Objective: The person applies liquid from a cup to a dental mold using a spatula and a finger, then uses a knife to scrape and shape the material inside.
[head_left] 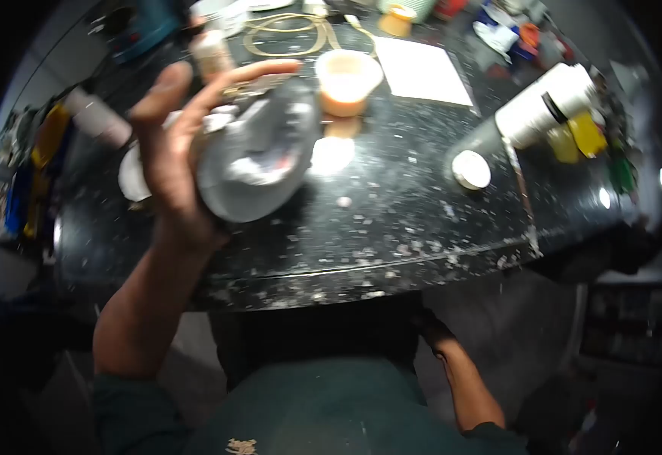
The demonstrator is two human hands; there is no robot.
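Note:
Raised over the left part of the dark counter, my left hand (170,155) grips a translucent plastic container (251,178) with a rounded, glossy wall. The container is tilted and blurred, and what is inside cannot be made out. The thumb points up and the fingers reach along its far side. Down past the counter's front edge, my right hand (435,335) hangs near my lap, in shadow and away from the things on the counter. Its fingers are too dark to read. Beyond the container stands a translucent tub (344,85) with an orange lower part.
The black speckled counter (391,205) carries a white sheet (424,72), a coiled cable (285,36) and a round white lid-like piece (471,170). A white cylinder (543,106) with a black band is at right. A pinkish bottle (97,117) is at left.

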